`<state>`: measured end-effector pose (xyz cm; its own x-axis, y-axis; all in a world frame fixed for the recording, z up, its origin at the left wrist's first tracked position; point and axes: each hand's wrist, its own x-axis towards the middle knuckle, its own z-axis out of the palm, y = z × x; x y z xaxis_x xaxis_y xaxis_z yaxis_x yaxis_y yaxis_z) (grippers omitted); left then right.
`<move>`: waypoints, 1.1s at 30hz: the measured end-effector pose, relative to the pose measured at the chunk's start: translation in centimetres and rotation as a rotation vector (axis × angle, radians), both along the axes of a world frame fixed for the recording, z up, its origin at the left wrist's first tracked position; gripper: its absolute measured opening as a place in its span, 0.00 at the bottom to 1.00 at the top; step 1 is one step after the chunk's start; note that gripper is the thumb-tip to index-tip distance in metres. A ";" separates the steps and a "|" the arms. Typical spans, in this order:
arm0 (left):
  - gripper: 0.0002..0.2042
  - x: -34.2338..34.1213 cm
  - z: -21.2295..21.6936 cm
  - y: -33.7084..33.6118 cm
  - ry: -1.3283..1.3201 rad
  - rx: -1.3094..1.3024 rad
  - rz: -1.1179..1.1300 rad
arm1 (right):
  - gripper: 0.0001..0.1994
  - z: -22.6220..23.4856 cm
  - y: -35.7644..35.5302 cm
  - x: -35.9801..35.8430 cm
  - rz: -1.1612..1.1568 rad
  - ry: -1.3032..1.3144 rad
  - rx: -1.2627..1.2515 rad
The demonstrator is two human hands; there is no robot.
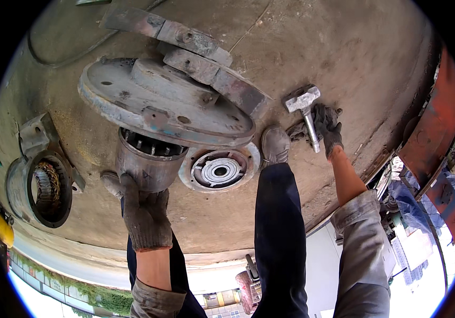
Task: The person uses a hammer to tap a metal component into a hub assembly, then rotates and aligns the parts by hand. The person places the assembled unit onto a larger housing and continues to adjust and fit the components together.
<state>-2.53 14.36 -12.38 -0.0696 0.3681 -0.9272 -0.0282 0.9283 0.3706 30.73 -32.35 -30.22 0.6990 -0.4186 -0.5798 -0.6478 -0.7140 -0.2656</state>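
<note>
Far left, the ring housing (18,192) sits on the floor (376,69), windings (48,185) showing inside; now the gloved left hand (147,214), half curled against the drum's (150,168) near side, its grip unclear. Above the drum looms the disc (156,108), 2 bars (232,90) at its far edge; here's the flange (195,180), flat, then the right shoe (275,146), the hammer (301,100), and the gloved right hand (327,130), fingers bent beside the handle, hold impossible to tell.

Item one: metal cylinder (149,168), grey-brown, worn, small dark mark on its wall. It is roughly upright, to my left; short projections show inside its dark far rim. Item two: hammer (308,119), blocky silver-grey head, bright straight handle. It is to my right, head far, handle end nearer me.
</note>
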 end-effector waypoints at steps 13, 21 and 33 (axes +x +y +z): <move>0.35 0.7 0.5 -1.9 -0.015 -0.053 0.047 | 0.24 17.1 2.2 -4.0 0.430 0.060 0.405; 0.33 0.7 0.3 -1.6 -0.005 -0.115 0.086 | 0.24 20.9 6.9 -9.3 -0.317 -0.184 0.877; 0.25 1.7 0.7 -0.6 0.030 -0.141 0.105 | 0.23 31.3 15.2 -7.3 0.381 -0.360 0.272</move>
<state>-0.81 13.77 -11.65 -0.1295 0.2238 -0.9660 -0.1190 0.9636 0.2392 23.44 -17.12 1.12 0.9437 0.0312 -0.3293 -0.1938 -0.7545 -0.6270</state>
